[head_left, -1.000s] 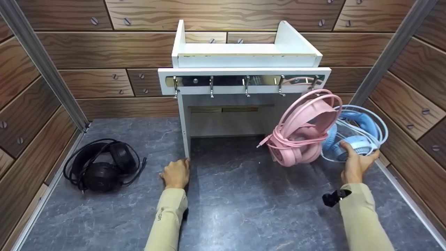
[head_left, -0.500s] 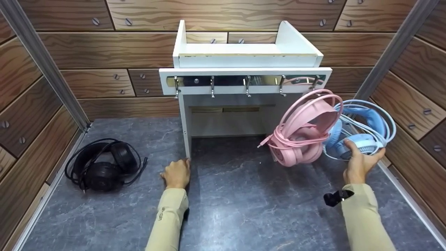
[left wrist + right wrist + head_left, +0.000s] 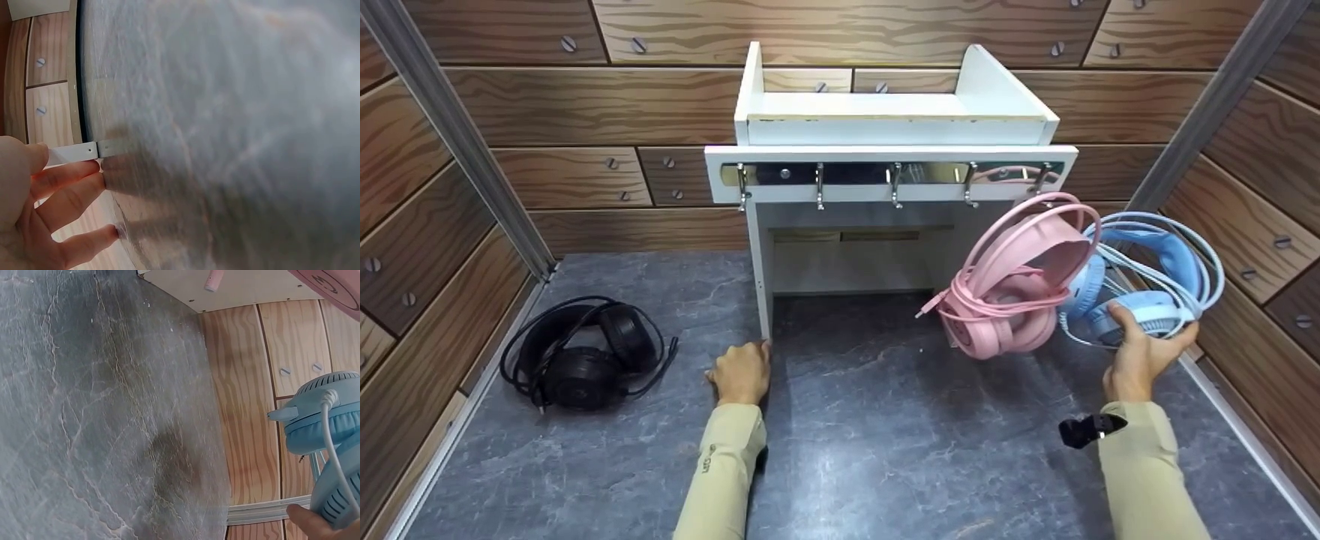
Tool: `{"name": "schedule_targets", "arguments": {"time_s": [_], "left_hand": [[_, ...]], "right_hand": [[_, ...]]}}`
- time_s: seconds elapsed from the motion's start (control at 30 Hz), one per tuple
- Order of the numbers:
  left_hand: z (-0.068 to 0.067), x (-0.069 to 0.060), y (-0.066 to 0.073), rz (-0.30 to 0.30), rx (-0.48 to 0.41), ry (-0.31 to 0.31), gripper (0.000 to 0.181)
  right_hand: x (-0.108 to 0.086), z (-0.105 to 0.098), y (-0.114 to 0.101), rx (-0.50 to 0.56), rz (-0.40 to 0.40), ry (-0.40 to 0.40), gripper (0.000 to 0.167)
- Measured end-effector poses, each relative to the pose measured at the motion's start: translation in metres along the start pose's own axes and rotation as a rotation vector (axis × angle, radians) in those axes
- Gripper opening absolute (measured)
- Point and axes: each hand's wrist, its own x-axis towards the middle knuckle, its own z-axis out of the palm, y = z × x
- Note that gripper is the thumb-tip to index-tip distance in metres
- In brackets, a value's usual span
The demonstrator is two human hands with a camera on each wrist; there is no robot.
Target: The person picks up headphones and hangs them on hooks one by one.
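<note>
At the right, my right hand [image 3: 1144, 356] grips blue headphones [image 3: 1144, 311] by the nearer ear cup, off the tabletop. Part of them lies behind pink headphones [image 3: 1012, 300], which hang at the rack's rightmost hook with their cord wound round the ear cups. In the right wrist view only the thumb [image 3: 309, 523] shows, against a blue ear cup [image 3: 337, 492]. My left hand [image 3: 741, 373] pinches the front lower edge of the white rack's left side panel [image 3: 760, 277]. Thumb and fingers lie on either side of that panel [image 3: 73, 153] in the left wrist view.
The white rack [image 3: 904, 131] stands at the back, with a row of metal hooks [image 3: 895, 186] across its front. Black headphones [image 3: 585, 356] lie on the grey marbled tabletop [image 3: 840, 450] at the left. Wood-patterned walls [image 3: 607, 105] enclose the back and sides.
My right hand has shifted slightly to the right, and the blue headphones have moved right and up a little with it. My left hand keeps its hold on the panel.
</note>
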Motion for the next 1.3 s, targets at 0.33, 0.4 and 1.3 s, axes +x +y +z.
{"name": "schedule_targets", "arguments": {"time_s": [0.33, 0.4, 1.3], "left_hand": [[-0.002, 0.000, 0.001, -0.021, 0.002, -0.052, 0.037], [-0.001, 0.001, 0.002, -0.024, 0.002, -0.056, 0.037], [-0.002, 0.001, 0.001, -0.011, 0.023, -0.048, 0.041]], "right_hand": [[-0.004, -0.007, 0.007, 0.068, -0.004, 0.009, 0.106], [-0.004, -0.007, 0.006, 0.074, -0.005, 0.016, 0.106], [-0.014, -0.007, 0.000, 0.085, -0.012, 0.023, 0.104]]}}
